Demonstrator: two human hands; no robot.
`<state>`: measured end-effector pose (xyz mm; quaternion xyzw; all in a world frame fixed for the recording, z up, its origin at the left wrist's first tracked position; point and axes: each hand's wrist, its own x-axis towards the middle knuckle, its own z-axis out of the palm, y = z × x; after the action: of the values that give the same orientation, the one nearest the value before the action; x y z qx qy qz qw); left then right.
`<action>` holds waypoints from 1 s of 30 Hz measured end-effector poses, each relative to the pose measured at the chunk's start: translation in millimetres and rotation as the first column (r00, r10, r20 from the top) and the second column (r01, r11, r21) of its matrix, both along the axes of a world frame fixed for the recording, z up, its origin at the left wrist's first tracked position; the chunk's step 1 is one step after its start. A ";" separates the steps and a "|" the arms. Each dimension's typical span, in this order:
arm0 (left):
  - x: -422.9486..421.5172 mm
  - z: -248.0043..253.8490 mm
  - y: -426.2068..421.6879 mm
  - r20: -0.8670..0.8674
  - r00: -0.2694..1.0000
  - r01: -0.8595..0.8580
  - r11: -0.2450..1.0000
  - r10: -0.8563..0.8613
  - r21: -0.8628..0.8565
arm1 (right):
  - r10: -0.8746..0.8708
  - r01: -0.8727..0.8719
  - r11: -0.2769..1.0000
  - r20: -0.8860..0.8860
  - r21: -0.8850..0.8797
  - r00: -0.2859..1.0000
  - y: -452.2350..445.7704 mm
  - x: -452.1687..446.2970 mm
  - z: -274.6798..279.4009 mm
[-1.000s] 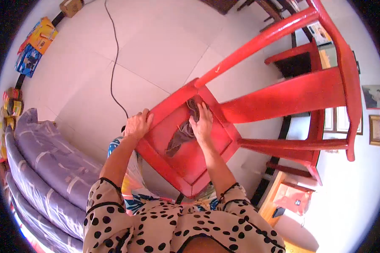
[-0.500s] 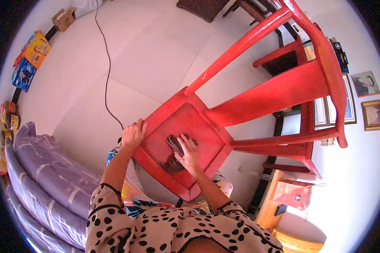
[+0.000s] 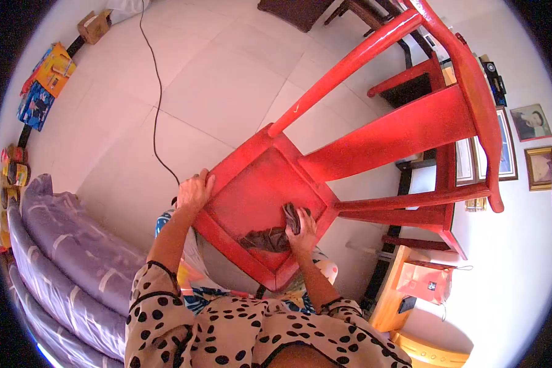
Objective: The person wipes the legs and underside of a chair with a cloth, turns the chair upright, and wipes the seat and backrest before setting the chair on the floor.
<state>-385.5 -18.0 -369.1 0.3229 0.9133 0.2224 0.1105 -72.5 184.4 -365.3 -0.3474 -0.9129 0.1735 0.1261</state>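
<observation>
A red wooden chair (image 3: 251,184) stands in front of me, its backrest to the right and its square seat close to my lap. My left hand (image 3: 194,191) grips the left edge of the seat, fingers over the rim. On the seat panel, my right hand (image 3: 302,234) is closed on a dark brown cloth (image 3: 267,239), near the corner by the backrest. Part of the cloth bunches up above the fingers; the rest trails leftward across the seat.
A bed with purple covers (image 3: 83,245) lies at the left. A black cable (image 3: 156,116) runs over the tiled floor. Behind the chair stands a red table (image 3: 446,184); a red paper bag (image 3: 424,282) sits at the right. Colourful boxes (image 3: 52,73) line the left wall.
My right hand has slid the cloth to the right and slightly toward me across the seat. The cloth's trailing part has spread out. My left hand keeps its place on the chair's edge.
</observation>
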 end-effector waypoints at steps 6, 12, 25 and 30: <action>1.2 -0.5 2.4 0.020 1.000 -0.018 0.999 0.018 -0.031 | -0.002 0.002 1.000 -0.015 0.001 1.000 2.2 2.1 -1.3; 0.4 -14.6 2.0 0.008 1.000 -0.028 1.000 0.028 0.003 | 0.007 -0.006 1.000 -0.043 0.007 0.999 3.1 1.1 -4.2; -0.7 -10.1 1.0 -0.008 1.000 -0.025 1.000 0.025 -0.010 | -0.004 0.006 0.999 -0.052 0.044 0.999 4.8 1.4 -12.7; -0.2 -11.9 2.0 0.007 1.000 -0.030 1.000 0.030 -0.009 | -0.013 0.013 1.000 -0.001 -0.006 1.000 2.1 -0.9 -0.8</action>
<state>-385.7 -16.0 -381.0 0.3080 0.9186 0.2210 0.1118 -73.4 186.5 -366.1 -0.3534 -0.9101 0.1757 0.1267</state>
